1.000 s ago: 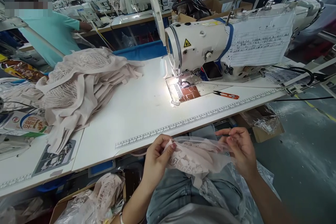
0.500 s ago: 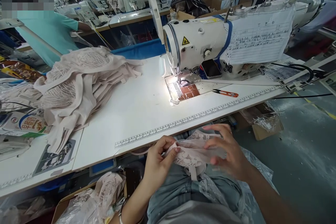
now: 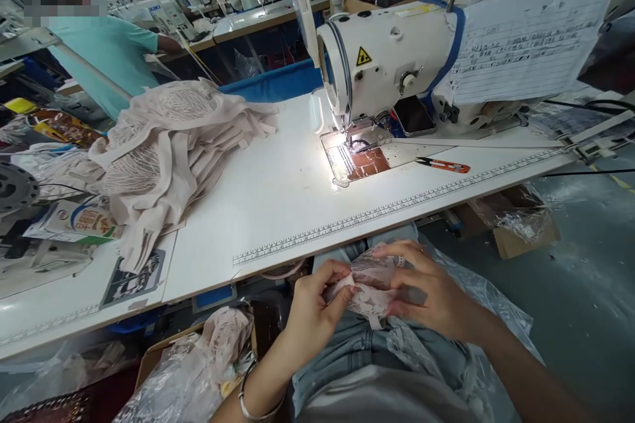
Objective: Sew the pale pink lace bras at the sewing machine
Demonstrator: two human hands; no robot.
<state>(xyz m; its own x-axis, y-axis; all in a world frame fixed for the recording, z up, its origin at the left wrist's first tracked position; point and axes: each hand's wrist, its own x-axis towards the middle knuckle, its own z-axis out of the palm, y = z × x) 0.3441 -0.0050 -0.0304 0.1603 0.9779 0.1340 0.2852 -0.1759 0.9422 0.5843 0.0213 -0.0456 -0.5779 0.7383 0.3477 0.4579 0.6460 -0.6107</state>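
A pale pink lace garment (image 3: 370, 297) is bunched up above my lap, with a short strap end hanging from its lower edge. My left hand (image 3: 317, 304) pinches a folded edge of it between thumb and fingers. At the other side, my right hand (image 3: 426, 291) has it loosely between the thumb and the spread fingers; the exact grip is partly hidden. Beyond both hands, on the white table (image 3: 268, 198), stands a sewing machine (image 3: 391, 66) with its needle area lit. Orange-handled thread snips (image 3: 444, 165) lie to the right of the needle plate.
Pale lace bras (image 3: 169, 139) are heaped on the left of the table, near a drink bottle (image 3: 62, 125) and a carton (image 3: 74, 221). A phone (image 3: 413, 115) rests by the machine. Below stands a box with plastic wrap (image 3: 178, 370). Another person (image 3: 104, 59) sits beyond.
My right hand's fingers have come in against the lace, which is now bunched smaller between my hands. My left hand keeps its pinch. The view has shifted slightly.
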